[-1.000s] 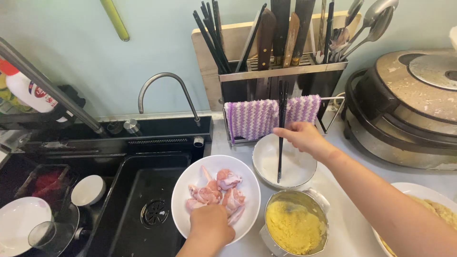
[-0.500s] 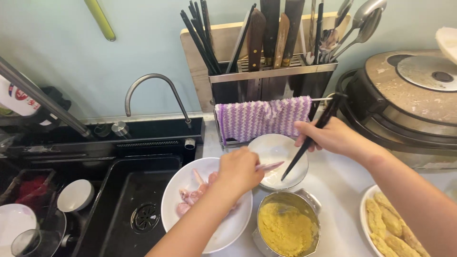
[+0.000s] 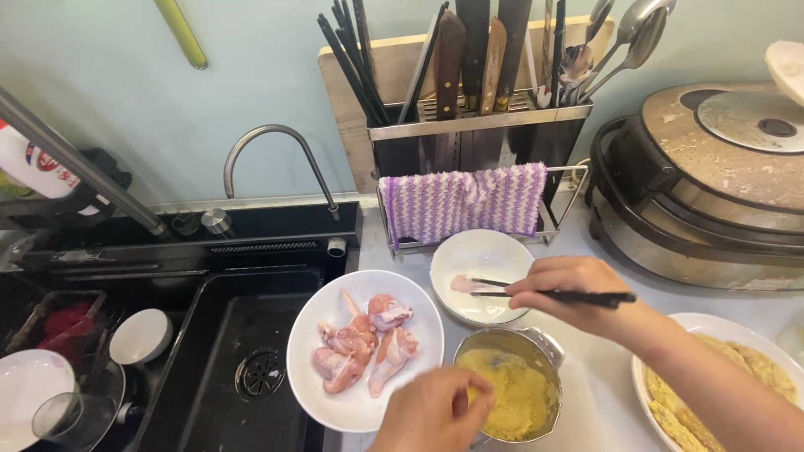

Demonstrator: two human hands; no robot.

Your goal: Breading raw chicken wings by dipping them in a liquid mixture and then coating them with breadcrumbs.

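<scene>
My right hand (image 3: pixel 578 289) holds black chopsticks (image 3: pixel 553 295) nearly level, their tips on a pale piece of raw chicken (image 3: pixel 466 285) lying in a small white bowl (image 3: pixel 481 272). My left hand (image 3: pixel 435 412) hovers low, fingers curled and empty, over the near edge of a white plate (image 3: pixel 365 400) of several raw chicken wings (image 3: pixel 360 343). Beside it, a metal pot (image 3: pixel 511 393) holds yellow batter.
A black sink (image 3: pixel 243 368) with a curved tap (image 3: pixel 276 163) lies left, dishes beside it. Behind stand a utensil rack (image 3: pixel 477 134) with a purple striped cloth (image 3: pixel 465 201). A large round cooker (image 3: pixel 712 184) sits right. A plate of breaded pieces (image 3: pixel 729 377) is near right.
My left hand has drawn back from the small bowl, leaving a chicken piece in it. My right hand lowered the chopsticks from upright to level onto that piece.
</scene>
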